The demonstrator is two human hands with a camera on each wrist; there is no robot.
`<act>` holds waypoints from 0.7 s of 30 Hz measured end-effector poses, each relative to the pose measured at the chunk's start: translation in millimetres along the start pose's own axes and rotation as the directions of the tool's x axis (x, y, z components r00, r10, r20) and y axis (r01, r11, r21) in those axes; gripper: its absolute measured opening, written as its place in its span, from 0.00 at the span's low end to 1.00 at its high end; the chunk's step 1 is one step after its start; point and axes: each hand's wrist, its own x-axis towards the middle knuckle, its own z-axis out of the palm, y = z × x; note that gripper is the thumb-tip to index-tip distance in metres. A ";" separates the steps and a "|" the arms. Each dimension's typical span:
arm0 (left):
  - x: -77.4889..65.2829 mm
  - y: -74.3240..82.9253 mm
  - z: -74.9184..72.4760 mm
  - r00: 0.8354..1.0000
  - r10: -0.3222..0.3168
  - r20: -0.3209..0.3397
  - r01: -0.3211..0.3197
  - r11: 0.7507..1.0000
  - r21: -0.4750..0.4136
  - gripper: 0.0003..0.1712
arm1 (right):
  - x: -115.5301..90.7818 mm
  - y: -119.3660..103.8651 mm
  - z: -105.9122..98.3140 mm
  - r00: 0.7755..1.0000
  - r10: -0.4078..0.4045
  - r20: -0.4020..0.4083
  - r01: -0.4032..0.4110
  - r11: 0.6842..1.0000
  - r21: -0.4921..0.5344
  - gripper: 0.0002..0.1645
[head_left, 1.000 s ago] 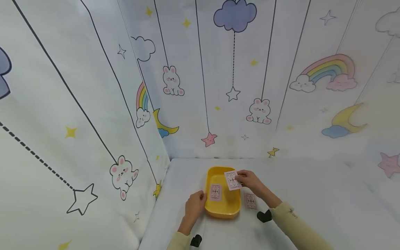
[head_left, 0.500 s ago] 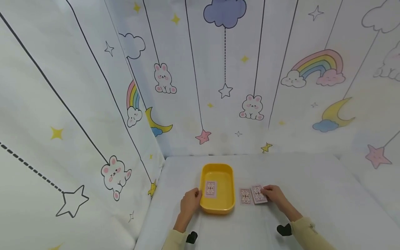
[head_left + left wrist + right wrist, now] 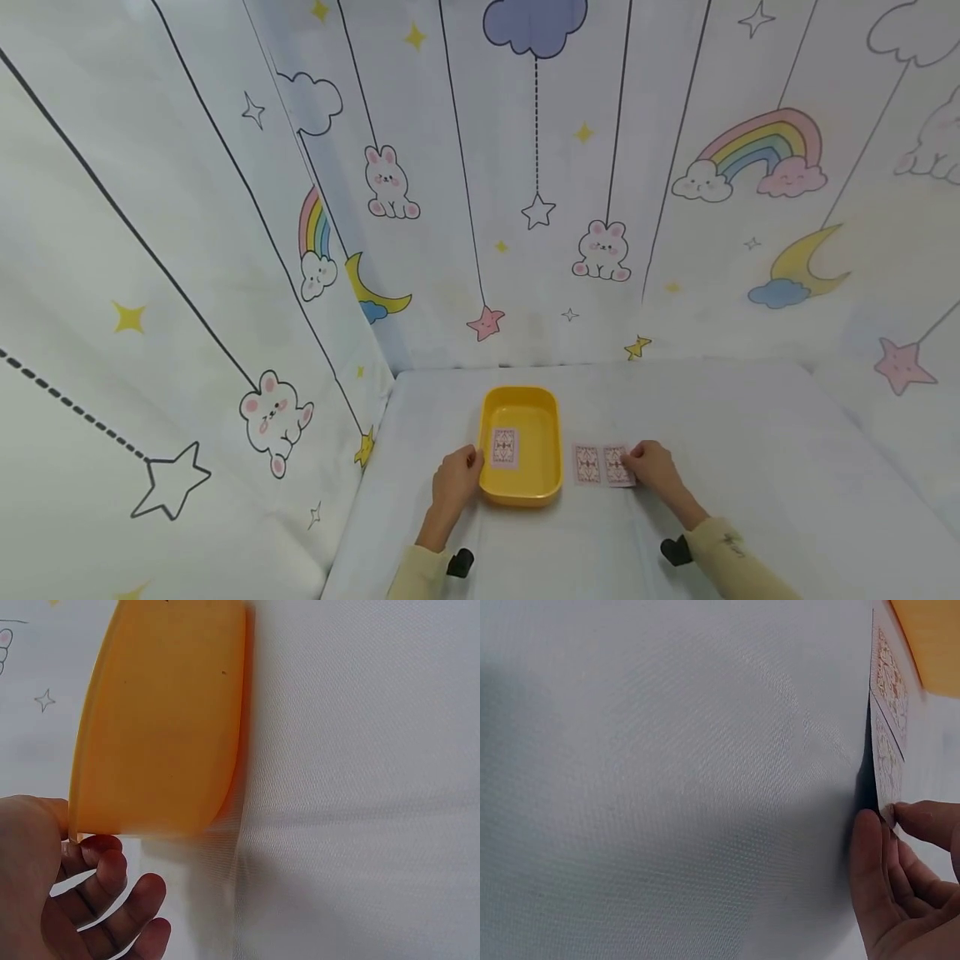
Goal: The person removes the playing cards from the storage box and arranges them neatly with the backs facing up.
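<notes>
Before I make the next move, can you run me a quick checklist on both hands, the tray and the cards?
1. Left hand steadying the yellow tray: ok, pinching its left rim.
2. Right hand on the outer card: ok, pinching its right edge.
3. Outer card fully flat on the table: not ok; the right wrist view shows its edge apparently lifted, with shadow beneath.
4. Inner card outside the tray: ok, lying between the tray and the outer card.
5. Tray card settled: ok, lying at the left side of the tray floor.
6. Card faces: cannot tell; only patterned backs show.
</notes>
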 end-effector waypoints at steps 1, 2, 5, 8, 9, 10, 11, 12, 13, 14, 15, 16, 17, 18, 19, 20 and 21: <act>-0.4 0.8 -0.7 1.000 -0.003 0.002 0.003 1.000 0.000 0.17 | 0.2 -0.3 0.7 1.000 0.004 0.003 -0.004 1.000 -0.011 0.14; -0.6 1.3 -1.1 1.000 -0.006 0.003 0.006 1.000 -0.001 0.17 | 0.4 -0.7 1.2 1.000 0.007 0.005 -0.007 1.000 -0.021 0.13; -1.2 2.1 -1.9 1.000 -0.004 0.003 0.004 1.000 -0.003 0.17 | 0.2 -1.2 2.3 1.000 0.014 0.008 -0.014 0.999 -0.043 0.13; -1.1 0.8 -1.6 1.000 0.000 0.001 0.000 1.000 -0.002 0.17 | 0.6 -2.1 3.6 1.000 0.012 0.007 -0.012 0.998 -0.063 0.13; -0.9 0.0 -1.4 1.000 0.003 -0.001 -0.003 1.000 -0.001 0.16 | 0.5 -2.6 4.0 1.000 0.009 0.006 -0.008 0.998 -0.068 0.13; -0.6 -0.8 -1.1 1.000 0.005 -0.002 -0.005 1.000 -0.002 0.16 | 0.6 -2.8 4.5 1.000 0.004 0.006 -0.004 0.997 -0.071 0.13; -0.4 -1.5 -0.9 1.000 0.006 -0.003 -0.006 1.000 -0.002 0.16 | 1.0 -2.7 5.1 1.000 0.002 0.005 -0.001 0.997 -0.075 0.13; -0.1 -2.1 -0.8 1.000 0.005 -0.003 -0.005 1.000 -0.003 0.16 | 1.1 -2.8 5.6 1.000 -0.002 0.004 0.003 0.997 -0.076 0.13; 0.2 -2.8 -0.8 1.000 0.002 -0.002 -0.002 1.000 -0.004 0.16 | 1.3 -2.9 6.1 1.000 -0.005 0.004 0.006 0.997 -0.075 0.13; 0.5 -3.3 -0.7 1.000 -0.002 -0.001 0.002 1.000 -0.003 0.16 | 1.5 -2.9 6.5 1.000 -0.009 0.003 0.009 0.997 -0.079 0.12; 0.7 -3.7 -0.7 1.000 -0.005 0.000 0.005 1.000 -0.006 0.16 | 2.2 -2.6 6.9 1.000 -0.010 0.003 0.010 0.997 -0.081 0.12; 0.9 -4.0 -0.6 1.000 -0.012 0.004 0.012 1.000 -0.005 0.16 | 3.1 -2.8 7.1 1.000 -0.012 -0.001 0.012 0.996 -0.084 0.12; 1.1 -4.2 -0.5 1.000 -0.014 0.005 0.014 1.000 -0.007 0.16 | 4.0 -3.6 6.8 1.000 -0.011 -0.007 0.011 0.996 -0.090 0.12; 1.2 -4.2 -0.3 1.000 -0.014 0.008 0.014 1.000 -0.011 0.16 | 5.4 -4.8 6.3 1.000 -0.020 -0.019 0.018 0.995 -0.100 0.13; 1.4 -4.0 -0.1 1.000 -0.010 0.010 0.010 1.000 -0.013 0.16 | 7.1 -7.4 5.2 0.999 -0.028 -0.030 0.025 0.993 -0.112 0.14; 1.5 -3.7 0.1 1.000 -0.005 0.011 0.006 1.000 -0.016 0.17 | 9.0 -12.0 3.7 0.998 -0.038 -0.041 0.033 0.992 -0.122 0.15; 1.6 -3.2 0.1 1.000 0.001 0.010 -0.001 1.000 -0.019 0.17 | 11.7 -18.4 2.0 0.997 -0.058 -0.053 0.051 0.990 -0.129 0.16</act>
